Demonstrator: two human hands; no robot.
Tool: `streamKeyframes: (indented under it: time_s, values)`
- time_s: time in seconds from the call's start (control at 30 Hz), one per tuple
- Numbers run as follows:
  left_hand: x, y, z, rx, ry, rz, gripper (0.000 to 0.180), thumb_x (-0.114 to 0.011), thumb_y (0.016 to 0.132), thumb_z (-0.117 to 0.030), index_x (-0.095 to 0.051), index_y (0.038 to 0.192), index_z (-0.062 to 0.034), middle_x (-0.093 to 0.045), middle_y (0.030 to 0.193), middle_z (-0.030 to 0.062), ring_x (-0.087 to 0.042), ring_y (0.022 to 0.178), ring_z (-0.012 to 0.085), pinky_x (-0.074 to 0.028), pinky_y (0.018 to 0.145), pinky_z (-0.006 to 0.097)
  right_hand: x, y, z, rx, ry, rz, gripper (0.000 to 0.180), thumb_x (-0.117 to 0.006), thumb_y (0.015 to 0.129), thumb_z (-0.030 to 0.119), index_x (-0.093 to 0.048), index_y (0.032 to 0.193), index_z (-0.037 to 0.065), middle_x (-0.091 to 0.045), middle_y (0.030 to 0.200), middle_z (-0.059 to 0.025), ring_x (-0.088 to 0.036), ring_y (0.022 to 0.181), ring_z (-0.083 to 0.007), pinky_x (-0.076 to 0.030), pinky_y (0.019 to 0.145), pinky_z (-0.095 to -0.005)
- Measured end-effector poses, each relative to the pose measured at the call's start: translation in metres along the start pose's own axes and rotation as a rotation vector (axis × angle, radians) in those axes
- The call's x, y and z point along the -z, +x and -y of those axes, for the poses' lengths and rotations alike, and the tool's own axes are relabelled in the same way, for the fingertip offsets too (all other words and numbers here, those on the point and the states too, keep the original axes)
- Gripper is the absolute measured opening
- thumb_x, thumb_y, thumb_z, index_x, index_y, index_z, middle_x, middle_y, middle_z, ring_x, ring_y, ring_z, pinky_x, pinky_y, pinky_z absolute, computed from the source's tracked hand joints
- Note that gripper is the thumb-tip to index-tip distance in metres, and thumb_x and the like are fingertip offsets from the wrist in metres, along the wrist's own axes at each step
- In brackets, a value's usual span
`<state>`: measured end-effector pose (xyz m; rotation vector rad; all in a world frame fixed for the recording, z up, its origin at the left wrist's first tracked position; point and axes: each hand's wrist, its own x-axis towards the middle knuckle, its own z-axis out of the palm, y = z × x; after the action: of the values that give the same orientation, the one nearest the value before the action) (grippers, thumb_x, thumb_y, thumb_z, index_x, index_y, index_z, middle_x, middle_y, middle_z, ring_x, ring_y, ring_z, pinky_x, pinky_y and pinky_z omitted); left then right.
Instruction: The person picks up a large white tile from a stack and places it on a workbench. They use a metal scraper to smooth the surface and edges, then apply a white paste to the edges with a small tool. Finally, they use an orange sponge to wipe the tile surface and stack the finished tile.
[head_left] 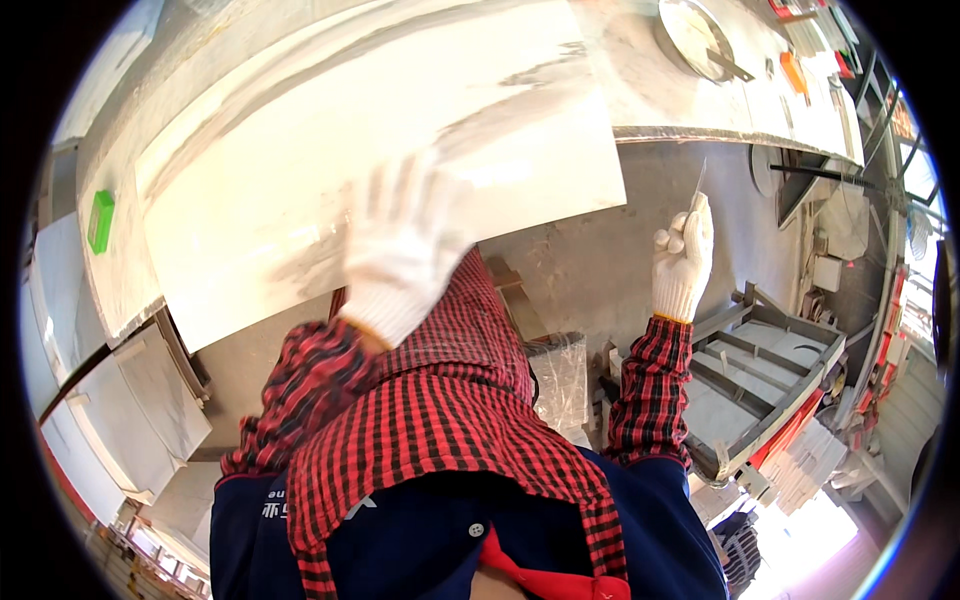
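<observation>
A large polished white stone slab (260,140) with grey veins lies across the worktable, its near edge jutting out towards me. Over its near part is my left hand (400,250) in a white knit glove, fingers stretched and spread, smeared by motion; whether it touches the surface I cannot tell. Off to the right, beyond the slab's edge, my gloved right hand (682,255) is raised with fingers curled around a thin blade (700,180) that points up. The blade's lower part is hidden in the glove. Faint greyish smudges mark the slab beside my left hand.
On the table's far right stand a round metal bowl (664,38) of pale paste with a scraper (732,66) in it, and an orange-handled tool (795,74). A green block (100,222) sits at the left. Stone panels (160,400) lean lower left; a metal frame (735,385) stands right.
</observation>
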<state>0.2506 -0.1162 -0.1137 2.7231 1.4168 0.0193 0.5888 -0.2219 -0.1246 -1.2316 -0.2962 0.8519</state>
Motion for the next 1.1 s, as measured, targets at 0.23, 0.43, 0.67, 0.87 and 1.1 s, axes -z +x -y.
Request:
streamKeyframes:
  time_s: [0.23,0.43,0.67,0.87,1.1]
  values:
    - [-0.031,0.085,-0.125,-0.503,-0.272,-0.075,0.078,-0.062,0.093,-0.053,-0.043,0.155,-0.0102,-0.033,0.166,0.0120,-0.031,0.153,0.0333,-0.020,0.127,0.048,0.035,-0.005,-0.004,-0.005,0.025,-0.115,0.035,-0.057,0.107,0.014,-0.057,0.140,0.004,-0.061,0.090,0.0009,-0.047,0.067,-0.0059,-0.045,0.066,-0.0260]
    - [-0.060,0.054,-0.167,-0.953,-0.480,-0.003,0.031,-0.075,0.076,-0.037,-0.066,0.092,-0.0124,-0.060,0.097,0.0040,-0.056,0.104,0.0237,-0.043,0.102,0.041,0.044,-0.007,-0.002,-0.040,0.064,-0.150,0.037,-0.057,0.106,0.013,-0.057,0.141,0.003,-0.062,0.090,0.0007,-0.050,0.069,-0.0055,-0.047,0.066,-0.0259]
    - [-0.033,0.066,-0.150,-1.031,-0.403,0.190,0.028,-0.071,0.084,-0.035,-0.066,0.097,-0.0117,-0.061,0.101,0.0046,-0.057,0.107,0.0238,-0.042,0.103,0.039,0.046,0.009,-0.006,-0.084,0.056,-0.165,0.039,-0.060,0.104,0.012,-0.056,0.141,-0.001,-0.062,0.091,-0.0006,-0.054,0.073,-0.0069,-0.048,0.067,-0.0255]
    - [0.009,0.116,-0.083,-0.727,-0.562,0.200,0.066,-0.062,0.096,-0.039,-0.044,0.153,-0.0118,-0.040,0.161,0.0143,-0.039,0.146,0.0373,-0.028,0.124,0.048,0.033,0.023,-0.003,-0.060,0.001,-0.138,0.039,-0.061,0.103,0.012,-0.058,0.139,-0.003,-0.064,0.092,-0.0026,-0.055,0.071,-0.0075,-0.049,0.067,-0.0247]
    - [0.006,0.138,0.102,-0.106,-0.083,-0.298,0.057,-0.055,0.102,-0.039,-0.046,0.152,-0.0125,-0.047,0.154,0.0186,-0.039,0.144,0.0391,-0.028,0.121,0.052,-0.002,0.057,0.033,0.110,-0.191,-0.130,0.034,-0.064,0.100,0.010,-0.065,0.132,-0.002,-0.065,0.084,-0.0027,-0.052,0.064,-0.0056,-0.045,0.061,-0.0203]
